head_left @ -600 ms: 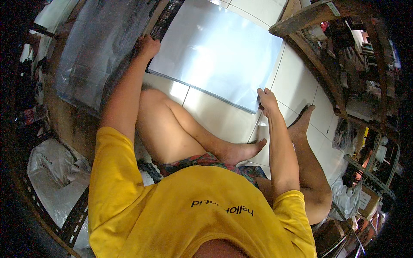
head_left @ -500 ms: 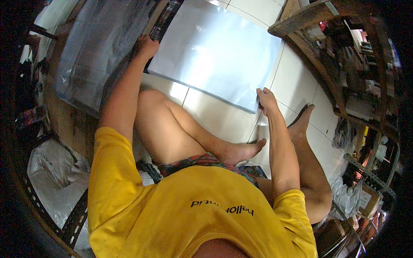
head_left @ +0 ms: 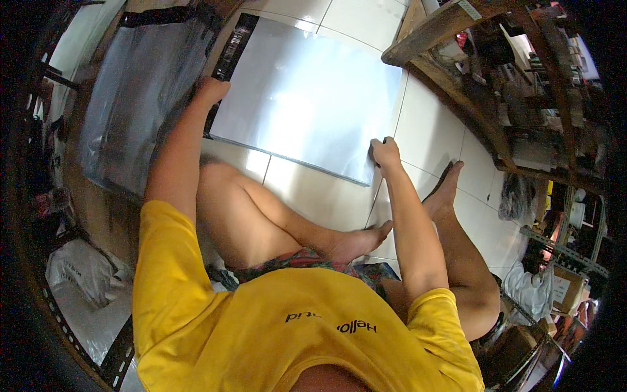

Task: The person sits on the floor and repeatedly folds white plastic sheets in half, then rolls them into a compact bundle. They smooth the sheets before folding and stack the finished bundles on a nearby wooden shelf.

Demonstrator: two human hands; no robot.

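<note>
A flat stack of shiny clear plastic sheets (head_left: 304, 98) lies on the tiled floor in front of me, with a black strip (head_left: 236, 44) along its left side. My left hand (head_left: 214, 90) is closed at that strip, its fingers curled and partly hidden. At the opposite side, close to the near right corner, my right hand (head_left: 386, 154) pinches the edge of the stack. Part of its grip is hidden from view.
To the left lies another plastic-covered stack (head_left: 140, 91) on brown board. A wooden rack (head_left: 450, 98) stands at the right. Near it are a metal shelf frame (head_left: 568, 251) and a cardboard box (head_left: 567, 291). White plastic bags (head_left: 81, 274) sit at the lower left.
The whole view has shifted, so the stack and floor appear lower and further left. My right hand sits slightly further up the stack's right edge. Both hands stay at the stack.
</note>
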